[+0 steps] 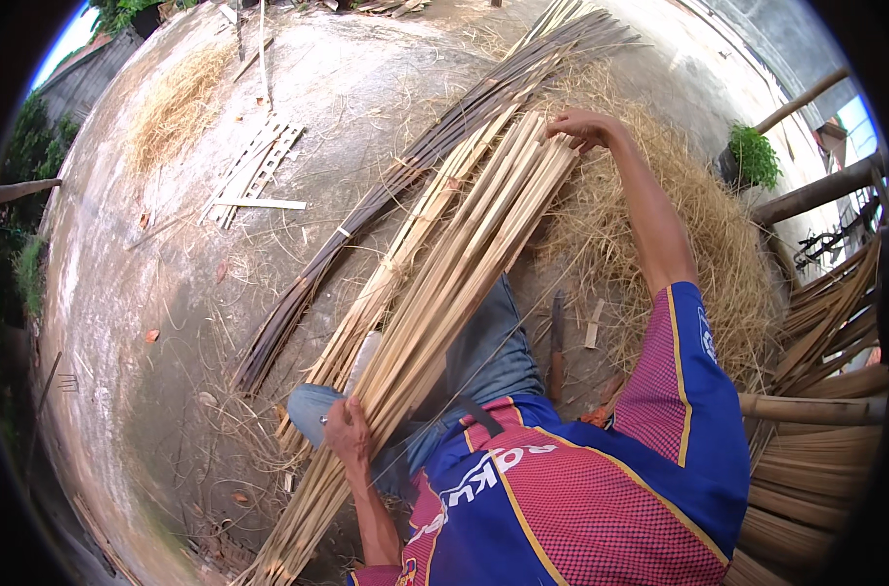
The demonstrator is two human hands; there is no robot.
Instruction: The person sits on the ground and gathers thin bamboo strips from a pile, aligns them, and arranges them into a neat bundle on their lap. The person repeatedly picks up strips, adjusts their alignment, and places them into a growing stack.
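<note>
A thick bundle of long pale bamboo strips [457, 262] slants across my lap, from the lower left to the upper right. My left hand [349, 432] is closed on the bundle's left edge, beside my bent knee. At the far end, my right hand [586, 129] curls its fingers over the strip tips; the bundle partly hides those fingers. Just left of the bundle lies another row of pale strips [391, 262] on the ground. Beyond that is a bundle of dark strips [361, 217], tied with a light band.
Straw-like shavings [669, 220] are heaped at the right, with a smaller pile [179, 105] at the far left. A long dark blade-like tool [558, 342] lies by my leg. White slats [259, 176] rest on the ground. Stacked strips [806, 488] and poles stand at the right edge.
</note>
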